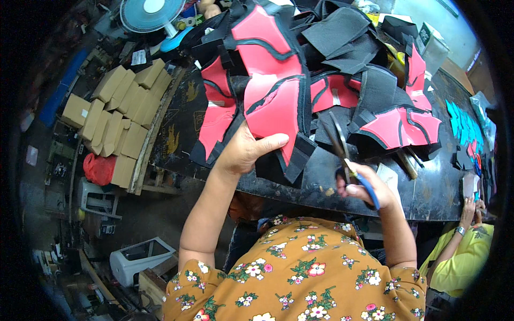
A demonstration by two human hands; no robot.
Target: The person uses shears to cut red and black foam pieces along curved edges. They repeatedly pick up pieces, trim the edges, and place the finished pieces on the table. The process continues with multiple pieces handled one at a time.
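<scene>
My left hand grips the lower end of a red and black padded piece, thumb on top of its red face. Dark curved bands cross the red, and black material edges it. In my right hand is a pair of scissors with blue handles, blades pointing up and apart from the held piece. Another red and black piece lies left of the held one. To the right lie a similar red piece and several black fabric pieces in a pile.
A dark worktable spans the front. Brown cardboard boxes and a red plastic bag sit at the left, near a blue fan. A white plastic stool stands below. Teal pieces lie at the right, near a yellow-sleeved co-worker.
</scene>
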